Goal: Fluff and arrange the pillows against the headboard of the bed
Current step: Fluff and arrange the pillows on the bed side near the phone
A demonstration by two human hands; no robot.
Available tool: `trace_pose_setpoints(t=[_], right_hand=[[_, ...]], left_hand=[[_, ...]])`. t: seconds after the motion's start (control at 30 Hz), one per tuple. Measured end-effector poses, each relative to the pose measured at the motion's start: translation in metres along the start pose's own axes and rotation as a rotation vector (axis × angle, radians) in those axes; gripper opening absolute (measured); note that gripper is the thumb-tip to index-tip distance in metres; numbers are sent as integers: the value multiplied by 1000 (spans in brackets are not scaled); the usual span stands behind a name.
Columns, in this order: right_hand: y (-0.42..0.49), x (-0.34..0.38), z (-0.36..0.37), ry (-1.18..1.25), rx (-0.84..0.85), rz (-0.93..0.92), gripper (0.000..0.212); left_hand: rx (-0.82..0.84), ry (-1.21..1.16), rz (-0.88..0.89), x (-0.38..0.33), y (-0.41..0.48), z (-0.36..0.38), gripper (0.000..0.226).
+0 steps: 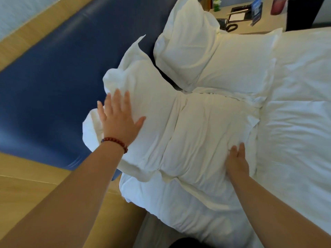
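A white pillow (pixel 154 108) leans against the blue padded headboard (pixel 53 83) at the near end of the bed. My left hand (pixel 119 119) lies flat on its upper part with fingers spread and straight. In front of it a second white pillow (pixel 209 133) lies on the bed, and my right hand (pixel 237 161) presses on its near right edge with straight fingers. Two more white pillows sit farther along the headboard, one upright (pixel 188 42) and one flat (pixel 240 63) before it.
A white duvet (pixel 300 122) covers the bed on the right. A wooden frame (pixel 26 183) borders the headboard. Beyond the far pillows stands a bedside table (pixel 268 13) with a black telephone (pixel 227 25), cards and a small green plant.
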State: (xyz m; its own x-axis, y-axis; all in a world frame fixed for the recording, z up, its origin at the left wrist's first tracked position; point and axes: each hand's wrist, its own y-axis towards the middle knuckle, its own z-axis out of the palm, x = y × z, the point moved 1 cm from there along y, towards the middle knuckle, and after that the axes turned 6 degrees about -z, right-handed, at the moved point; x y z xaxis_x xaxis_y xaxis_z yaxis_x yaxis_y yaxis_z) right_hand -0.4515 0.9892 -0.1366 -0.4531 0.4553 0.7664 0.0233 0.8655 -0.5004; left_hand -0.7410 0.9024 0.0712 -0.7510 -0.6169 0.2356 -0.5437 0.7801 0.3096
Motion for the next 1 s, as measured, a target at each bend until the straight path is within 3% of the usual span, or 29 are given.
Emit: trace_pose_setpoints(t=[0.1, 0.2, 0.33, 0.4, 0.5, 0.67, 0.83, 1.0], right_hand=[[1, -6, -7, 193, 34, 102, 78], [10, -13, -15, 502, 131, 361, 108], [20, -2, -11, 676, 384, 356, 70], [25, 9, 0, 712, 421, 310, 64], [35, 26, 5, 769, 237, 208, 73], [48, 23, -12, 714, 20, 26, 56], [41, -9, -21, 593, -52, 71, 53], [32, -13, -32, 562, -9, 279, 74]], left_hand=[[45, 7, 208, -36, -14, 10, 80], [134, 83, 304, -63, -19, 34, 76], [193, 198, 298, -64, -16, 72, 81], [208, 226, 291, -61, -19, 86, 84], [267, 176, 289, -63, -23, 106, 84], [387, 10, 217, -70, -33, 145, 84], [445, -33, 243, -78, -26, 160, 87], [396, -231, 223, -127, -26, 121, 85]])
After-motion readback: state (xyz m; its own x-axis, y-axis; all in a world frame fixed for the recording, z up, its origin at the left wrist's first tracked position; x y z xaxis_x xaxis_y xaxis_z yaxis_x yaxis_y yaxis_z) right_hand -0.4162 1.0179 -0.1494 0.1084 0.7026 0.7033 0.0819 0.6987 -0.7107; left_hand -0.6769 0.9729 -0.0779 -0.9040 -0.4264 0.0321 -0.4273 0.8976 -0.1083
